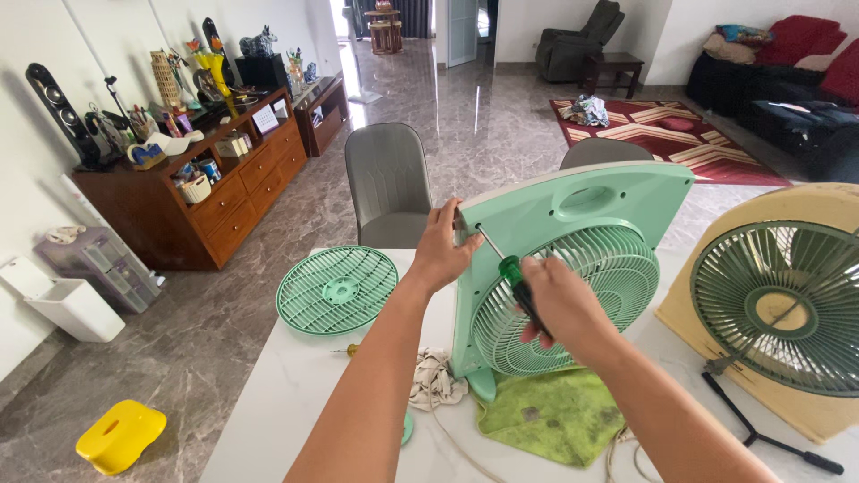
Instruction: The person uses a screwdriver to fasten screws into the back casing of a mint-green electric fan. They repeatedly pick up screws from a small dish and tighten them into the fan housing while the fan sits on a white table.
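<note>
A mint green box fan [573, 268] stands upright on the white table [286, 402], its rear grille facing me. My left hand [443, 250] grips the fan's upper left corner. My right hand [559, 304] is closed on a screwdriver [510, 268] with a green and black handle. Its metal shaft points up and left to the fan's top left corner, beside my left hand's fingers.
A detached round green grille [337, 289] lies flat on the table's left. A second, beige fan [787, 304] leans at the right, a black tool [769, 438] in front of it. A green cloth [546, 416] and cord lie under the fan. Two grey chairs [387, 183] stand behind.
</note>
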